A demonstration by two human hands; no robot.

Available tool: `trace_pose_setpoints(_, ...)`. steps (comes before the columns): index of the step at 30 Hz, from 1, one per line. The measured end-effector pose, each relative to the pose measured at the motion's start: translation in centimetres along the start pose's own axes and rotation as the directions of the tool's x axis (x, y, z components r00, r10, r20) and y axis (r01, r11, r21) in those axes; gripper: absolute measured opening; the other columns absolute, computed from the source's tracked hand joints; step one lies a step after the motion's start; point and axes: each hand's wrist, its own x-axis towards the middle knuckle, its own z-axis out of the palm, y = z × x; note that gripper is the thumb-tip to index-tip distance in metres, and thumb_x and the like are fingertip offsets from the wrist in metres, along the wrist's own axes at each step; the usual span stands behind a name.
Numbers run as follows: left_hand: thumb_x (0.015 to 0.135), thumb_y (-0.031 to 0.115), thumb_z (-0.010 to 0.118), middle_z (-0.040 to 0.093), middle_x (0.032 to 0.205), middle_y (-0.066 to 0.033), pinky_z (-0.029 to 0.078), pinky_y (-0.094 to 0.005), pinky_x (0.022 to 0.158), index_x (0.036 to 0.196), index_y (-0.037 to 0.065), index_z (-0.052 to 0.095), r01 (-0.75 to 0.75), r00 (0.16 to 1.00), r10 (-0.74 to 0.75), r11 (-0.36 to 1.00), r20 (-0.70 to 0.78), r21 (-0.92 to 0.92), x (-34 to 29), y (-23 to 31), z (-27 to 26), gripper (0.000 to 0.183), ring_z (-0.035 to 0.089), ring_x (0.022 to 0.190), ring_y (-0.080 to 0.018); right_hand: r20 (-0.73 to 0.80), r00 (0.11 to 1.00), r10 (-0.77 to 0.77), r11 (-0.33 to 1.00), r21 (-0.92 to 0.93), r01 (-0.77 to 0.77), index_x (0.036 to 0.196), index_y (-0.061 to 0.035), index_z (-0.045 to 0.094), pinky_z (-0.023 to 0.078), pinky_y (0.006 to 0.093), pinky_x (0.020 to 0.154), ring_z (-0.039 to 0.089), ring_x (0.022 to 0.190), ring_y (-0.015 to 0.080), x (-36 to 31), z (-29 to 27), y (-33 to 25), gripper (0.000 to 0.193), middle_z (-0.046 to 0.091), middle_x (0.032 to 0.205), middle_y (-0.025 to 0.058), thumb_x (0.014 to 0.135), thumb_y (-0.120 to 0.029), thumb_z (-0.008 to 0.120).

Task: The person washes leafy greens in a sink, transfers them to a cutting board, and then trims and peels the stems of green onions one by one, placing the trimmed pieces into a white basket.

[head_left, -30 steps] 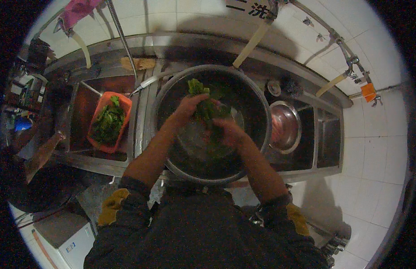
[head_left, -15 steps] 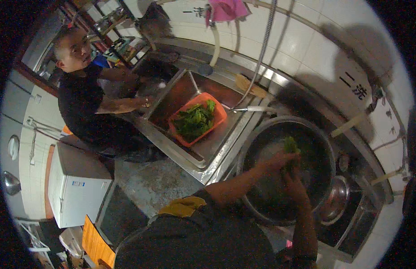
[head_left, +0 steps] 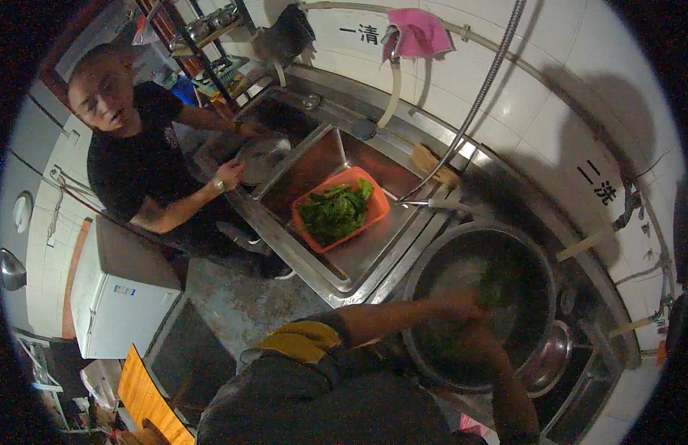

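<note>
— Both bare hands meet right of the frame's centre, the left hand (head_left: pixel 463 305) and the right hand (head_left: pixel 481 343) close together over a large round dark-grey basin (head_left: pixel 411 311). Are the fingers clenched on anything?

— I cannot tell. They are dim and blurred, and one hand runs into the other. What does show is a dark green leafy bunch (head_left: pixel 491 288) just beyond them, within the basin's outline.

— Which way does it lie from them?

— Up and to the right of the left hand, nearly straight above the right hand in the frame. Whether either one touches it is lost in the blur.

— Nearer hand?

— Left, by my reading; the right sits lower.

— Long axis?

— Roughly up and down the frame, judging by the visible patch, but its ends fade into the dark. The left forearm (head_left: pixel 381 320) comes crosswise to that line; the right forearm (head_left: pixel 513 397) rises nearly along it.

— Any other greens?

— Bright green leaves (head_left: pixel 333 215) heaped in an orange rectangular plastic basket (head_left: pixel 379 210) near the frame's centre, inside a stainless-steel sink (head_left: pixel 370 259), well apart from both hands.
</note>
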Motion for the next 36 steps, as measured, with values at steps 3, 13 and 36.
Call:
trace_pose_setpoints(3, 0.086, 0.044, 0.063, 0.065, 0.095, -0.0094, 0.047, -0.0428, 0.084, 0.113, 0.005, 0.059, 0.284, 0.955, -0.296, 0.927, -0.012, -0.245, -1.0, 0.4, -1.4, 0.048, 0.06, 0.092, -0.024, 0.009, 0.998, 0.062, 0.983, -0.171, -0.059, 0.132, 0.001, 0.042, 0.047, 0.0446, 0.088, 0.057, 0.105, 0.0335, -0.3, -0.1, 1.4, 0.055, 0.057, 0.12, 0.0206, 0.089, -0.03, 0.057)
trace_pose_setpoints(13, 0.077, 0.045, 0.073, 0.065, 0.094, -0.0084, 0.053, -0.0342, 0.069, 0.116, 0.003, 0.058, 0.041, 0.837, -0.28, 0.888, -0.469, -0.458, 2.7, -1.9, 2.9, 0.059, 0.063, 0.078, -0.0201, -0.254, 0.703, 0.664, 0.669, 0.621, -0.408, 0.136, -0.0077, 0.041, 0.044, 0.042, 0.093, 0.054, 0.115, 0.0282, 2.5, -4.7, 0.2, 0.044, 0.054, 0.127, 0.0181, 0.097, -0.028, 0.045)
trace_pose_setpoints(36, 0.084, 0.034, 0.067, 0.063, 0.111, -0.0122, 0.048, -0.0406, 0.088, 0.121, 0.004, 0.055, 0.158, 0.895, -0.192, 0.981, -0.403, -0.115, -2.7, 0.2, -5.2, 0.049, 0.059, 0.1, -0.0262, -0.75, 0.391, 0.534, 0.84, 0.42, -0.342, 0.111, -0.0041, 0.061, 0.047, 0.0377, 0.084, 0.058, 0.095, 0.029, -7.7, 8.4, 6.6, 0.031, 0.06, 0.103, 0.0141, 0.089, -0.025, 0.055)
